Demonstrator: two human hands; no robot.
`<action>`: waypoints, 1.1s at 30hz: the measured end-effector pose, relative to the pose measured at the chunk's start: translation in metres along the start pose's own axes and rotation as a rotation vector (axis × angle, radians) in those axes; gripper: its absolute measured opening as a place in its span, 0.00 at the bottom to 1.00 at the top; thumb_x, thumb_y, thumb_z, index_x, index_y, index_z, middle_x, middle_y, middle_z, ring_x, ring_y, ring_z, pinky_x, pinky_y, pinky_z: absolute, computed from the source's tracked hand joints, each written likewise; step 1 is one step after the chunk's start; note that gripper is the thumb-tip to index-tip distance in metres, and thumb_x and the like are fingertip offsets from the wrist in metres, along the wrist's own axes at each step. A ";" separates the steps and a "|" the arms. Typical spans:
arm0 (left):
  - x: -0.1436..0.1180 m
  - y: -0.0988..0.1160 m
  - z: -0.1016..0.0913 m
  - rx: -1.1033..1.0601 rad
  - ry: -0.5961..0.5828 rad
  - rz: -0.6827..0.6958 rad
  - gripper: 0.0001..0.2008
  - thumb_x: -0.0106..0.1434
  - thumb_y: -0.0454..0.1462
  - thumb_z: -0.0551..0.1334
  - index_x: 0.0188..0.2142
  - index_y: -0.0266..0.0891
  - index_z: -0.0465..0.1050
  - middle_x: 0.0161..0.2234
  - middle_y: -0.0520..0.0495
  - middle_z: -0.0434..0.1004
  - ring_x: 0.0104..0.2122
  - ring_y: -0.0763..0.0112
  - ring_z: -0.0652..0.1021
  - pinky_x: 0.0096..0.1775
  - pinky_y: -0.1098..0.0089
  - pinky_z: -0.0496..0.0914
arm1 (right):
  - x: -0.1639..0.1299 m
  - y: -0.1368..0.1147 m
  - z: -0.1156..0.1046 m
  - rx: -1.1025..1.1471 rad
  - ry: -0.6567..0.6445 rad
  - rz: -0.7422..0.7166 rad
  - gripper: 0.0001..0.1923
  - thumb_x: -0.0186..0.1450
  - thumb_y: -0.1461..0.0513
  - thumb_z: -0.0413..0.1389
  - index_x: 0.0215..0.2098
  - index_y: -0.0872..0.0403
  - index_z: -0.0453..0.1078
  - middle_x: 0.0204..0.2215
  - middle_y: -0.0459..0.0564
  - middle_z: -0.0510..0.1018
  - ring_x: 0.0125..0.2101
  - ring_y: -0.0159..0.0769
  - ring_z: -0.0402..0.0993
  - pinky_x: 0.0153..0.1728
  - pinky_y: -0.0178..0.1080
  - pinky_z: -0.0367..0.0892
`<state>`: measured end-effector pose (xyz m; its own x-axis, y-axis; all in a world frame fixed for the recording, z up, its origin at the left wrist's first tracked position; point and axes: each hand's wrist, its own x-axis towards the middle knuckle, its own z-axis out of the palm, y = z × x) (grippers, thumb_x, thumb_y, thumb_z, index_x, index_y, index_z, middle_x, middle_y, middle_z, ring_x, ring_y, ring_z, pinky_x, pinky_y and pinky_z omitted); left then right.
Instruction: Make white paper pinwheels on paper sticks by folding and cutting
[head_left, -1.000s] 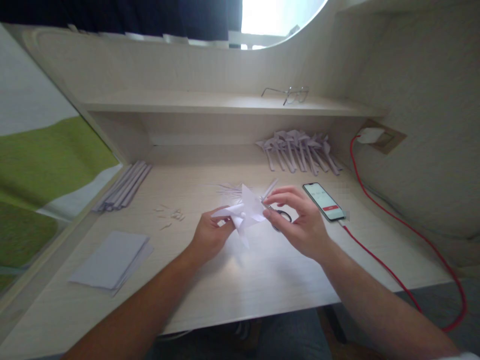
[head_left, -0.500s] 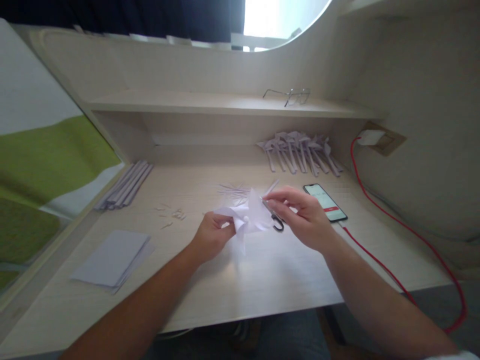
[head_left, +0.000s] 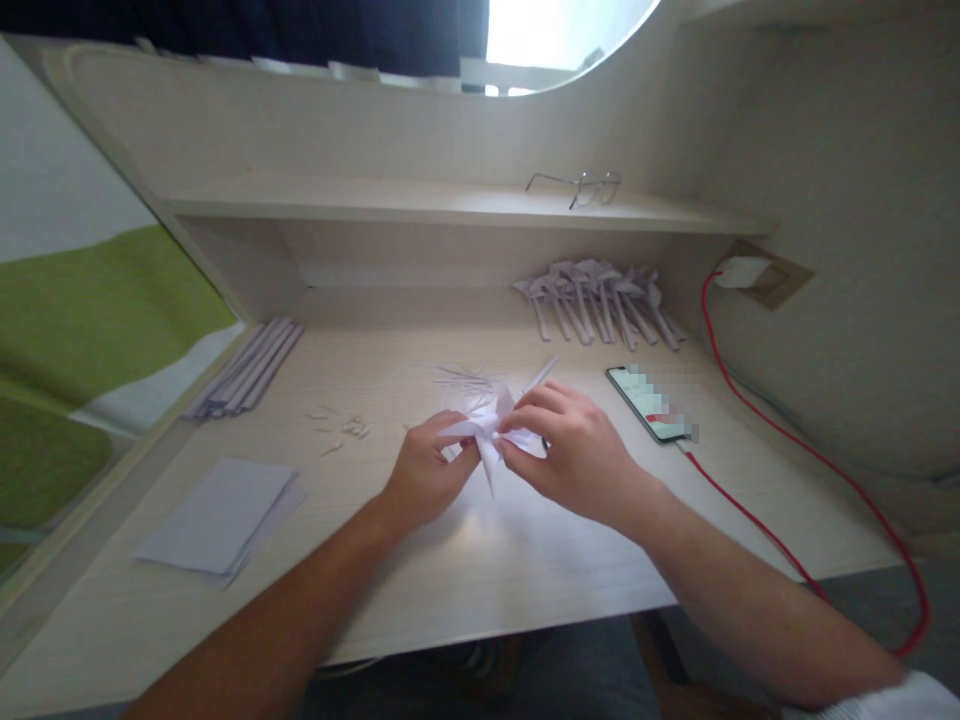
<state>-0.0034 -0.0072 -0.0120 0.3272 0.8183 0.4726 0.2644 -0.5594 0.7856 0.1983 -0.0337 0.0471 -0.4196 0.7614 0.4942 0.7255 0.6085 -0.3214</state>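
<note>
Paper pinwheel [head_left: 486,424]: centre of frame, left hand [head_left: 429,468] clamped on its left side. Right hand [head_left: 579,448] fingertips touch near its middle — closure cannot be determined. One blade [head_left: 490,468] points down-frame — long axis near vertical.

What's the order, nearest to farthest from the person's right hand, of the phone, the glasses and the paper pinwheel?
1. Paper pinwheel: against the right hand, on its left side.
2. Phone: on the desk, to that hand's right.
3. Glasses: up on the shelf, farther back.
</note>
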 end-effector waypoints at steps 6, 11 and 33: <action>0.000 0.000 0.001 0.008 -0.005 0.024 0.08 0.66 0.35 0.63 0.30 0.39 0.78 0.29 0.48 0.76 0.32 0.68 0.76 0.38 0.68 0.69 | 0.000 0.000 0.003 0.017 0.008 0.004 0.05 0.67 0.62 0.60 0.35 0.54 0.79 0.33 0.53 0.81 0.36 0.41 0.74 0.41 0.44 0.68; -0.001 -0.001 -0.004 -0.129 0.004 -0.099 0.07 0.62 0.32 0.64 0.39 0.40 0.81 0.37 0.47 0.82 0.39 0.65 0.79 0.43 0.68 0.70 | 0.000 0.003 0.005 -0.004 0.027 0.003 0.05 0.67 0.62 0.61 0.33 0.54 0.78 0.31 0.52 0.80 0.35 0.41 0.73 0.40 0.43 0.67; 0.002 -0.001 0.002 0.035 0.085 -0.153 0.06 0.60 0.33 0.66 0.37 0.40 0.80 0.35 0.49 0.83 0.35 0.68 0.81 0.32 0.74 0.74 | -0.011 0.003 0.017 0.055 0.158 0.007 0.07 0.67 0.63 0.59 0.30 0.53 0.74 0.28 0.50 0.78 0.31 0.38 0.72 0.36 0.42 0.66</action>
<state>-0.0011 -0.0052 -0.0125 0.2030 0.9017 0.3818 0.3367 -0.4304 0.8375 0.1960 -0.0370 0.0272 -0.3204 0.7233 0.6117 0.6956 0.6180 -0.3664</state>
